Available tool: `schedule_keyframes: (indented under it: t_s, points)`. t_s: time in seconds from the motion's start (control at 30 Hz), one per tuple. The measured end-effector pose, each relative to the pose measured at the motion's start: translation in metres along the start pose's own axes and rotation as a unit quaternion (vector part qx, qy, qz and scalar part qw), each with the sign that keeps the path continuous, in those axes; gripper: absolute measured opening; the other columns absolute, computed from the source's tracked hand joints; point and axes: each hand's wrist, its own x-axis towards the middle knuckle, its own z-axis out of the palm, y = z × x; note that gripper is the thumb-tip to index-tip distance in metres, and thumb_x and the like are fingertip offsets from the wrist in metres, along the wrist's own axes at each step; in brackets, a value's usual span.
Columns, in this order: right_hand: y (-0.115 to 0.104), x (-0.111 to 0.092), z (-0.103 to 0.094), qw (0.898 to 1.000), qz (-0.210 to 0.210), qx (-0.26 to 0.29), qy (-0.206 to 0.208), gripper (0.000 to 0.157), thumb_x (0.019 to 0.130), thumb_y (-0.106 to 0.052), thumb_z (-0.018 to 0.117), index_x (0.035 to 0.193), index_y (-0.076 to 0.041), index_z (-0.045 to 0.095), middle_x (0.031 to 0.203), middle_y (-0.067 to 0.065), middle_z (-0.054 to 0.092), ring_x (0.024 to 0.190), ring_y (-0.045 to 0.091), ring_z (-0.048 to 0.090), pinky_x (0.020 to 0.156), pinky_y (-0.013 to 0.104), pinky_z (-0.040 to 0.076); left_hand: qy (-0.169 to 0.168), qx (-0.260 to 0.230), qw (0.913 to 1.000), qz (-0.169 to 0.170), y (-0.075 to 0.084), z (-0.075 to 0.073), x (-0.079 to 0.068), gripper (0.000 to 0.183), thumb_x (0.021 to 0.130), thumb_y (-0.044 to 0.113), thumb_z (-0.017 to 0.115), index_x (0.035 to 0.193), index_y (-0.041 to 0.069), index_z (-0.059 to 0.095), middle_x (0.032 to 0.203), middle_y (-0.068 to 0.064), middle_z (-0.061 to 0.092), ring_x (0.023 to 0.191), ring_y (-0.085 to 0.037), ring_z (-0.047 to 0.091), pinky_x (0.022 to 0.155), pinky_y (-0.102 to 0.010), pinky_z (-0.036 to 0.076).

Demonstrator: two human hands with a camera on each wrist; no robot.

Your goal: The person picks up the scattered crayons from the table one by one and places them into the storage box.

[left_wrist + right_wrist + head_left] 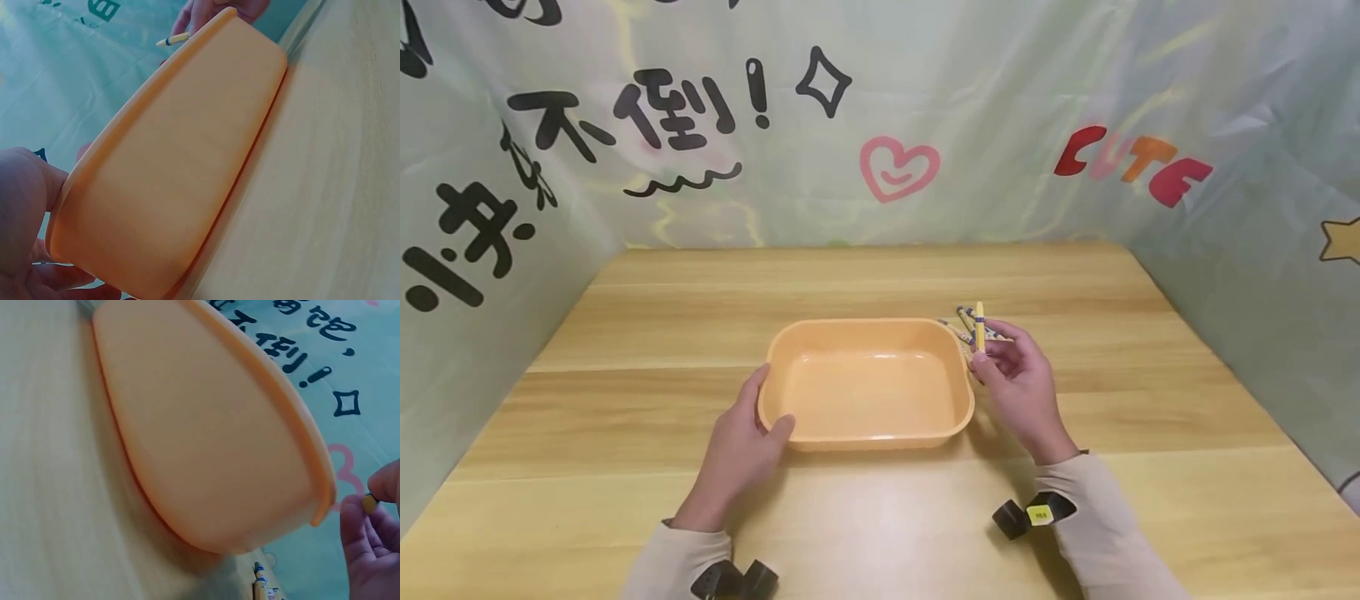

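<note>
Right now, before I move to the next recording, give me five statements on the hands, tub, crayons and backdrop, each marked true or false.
1. The left hand grips the orange tub at its left end. True.
2. The other crayons lie inside the tub. False: the other crayons lie on the table, by the tub's right end.
3. The right hand holds a yellow crayon. True.
4. Both sleeves are black. False: the sleeves are beige.
5. In the head view, the pink heart is left of the CUTE lettering. True.

yellow crayon (980,327) aloft beside a peach rectangular tray (872,392), loose crayons (260,585) near its far-right corner
</note>
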Motion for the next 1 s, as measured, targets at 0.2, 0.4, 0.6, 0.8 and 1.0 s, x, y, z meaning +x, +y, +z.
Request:
schedule_keyframes:
  t_s: [0.2, 0.4, 0.6, 0.8, 1.0]
  points:
    - [0.005, -0.002, 0.008, 0.997, -0.075, -0.020, -0.003, 0.040, 0.087, 0.014, 0.060, 0.125, 0.002, 0.058, 0.096, 0.028, 0.065, 0.077, 0.011, 0.063, 0.064, 0.019, 0.053, -0.001, 0.003, 1.0000, -0.007, 0.001, -0.002, -0.002, 0.072, 0.091, 0.015, 0.060, 0.152, 0.004, 0.023, 0.136, -0.027, 0.050, 0.100, -0.030, 0.061, 0.082, -0.042, 0.053]
    - [0.002, -0.005, 0.017, 0.989, -0.131, -0.067, -0.010, 0.033, 0.085, 0.016, 0.062, 0.118, 0.008, 0.061, 0.087, 0.022, 0.065, 0.073, 0.010, 0.060, 0.063, 0.015, 0.051, 0.010, 0.015, 0.9998, 0.001, 0.002, -0.005, -0.003, 0.072, 0.091, 0.015, 0.060, 0.151, 0.003, 0.024, 0.129, -0.028, 0.055, 0.093, -0.029, 0.062, 0.077, -0.041, 0.054]
    - [-0.024, -0.014, 0.022, 0.973, -0.200, -0.119, -0.008, 0.030, 0.081, 0.021, 0.061, 0.110, 0.016, 0.058, 0.082, 0.024, 0.064, 0.070, 0.024, 0.062, 0.065, 0.013, 0.051, 0.008, 0.009, 0.9999, 0.011, 0.002, 0.000, 0.000, 0.072, 0.091, 0.016, 0.060, 0.152, 0.002, 0.024, 0.135, -0.029, 0.050, 0.106, -0.033, 0.061, 0.086, -0.046, 0.052]
    - [0.002, -0.004, 0.025, 0.946, -0.286, -0.149, -0.035, 0.031, 0.080, 0.016, 0.066, 0.110, 0.011, 0.059, 0.084, 0.020, 0.067, 0.071, 0.026, 0.067, 0.066, 0.021, 0.056, 0.009, 0.017, 0.9997, 0.012, 0.002, 0.000, 0.000, 0.072, 0.091, 0.015, 0.060, 0.152, 0.002, 0.024, 0.130, -0.031, 0.053, 0.100, -0.032, 0.062, 0.083, -0.044, 0.053]
    - [0.017, 0.000, 0.028, 0.937, -0.297, -0.177, -0.048, 0.026, 0.082, 0.009, 0.067, 0.108, 0.008, 0.061, 0.086, 0.015, 0.067, 0.073, 0.022, 0.066, 0.064, 0.029, 0.057, 0.011, 0.020, 0.9996, 0.015, 0.003, -0.001, -0.001, 0.072, 0.091, 0.015, 0.059, 0.151, 0.001, 0.024, 0.128, -0.030, 0.055, 0.098, -0.031, 0.062, 0.080, -0.043, 0.054]
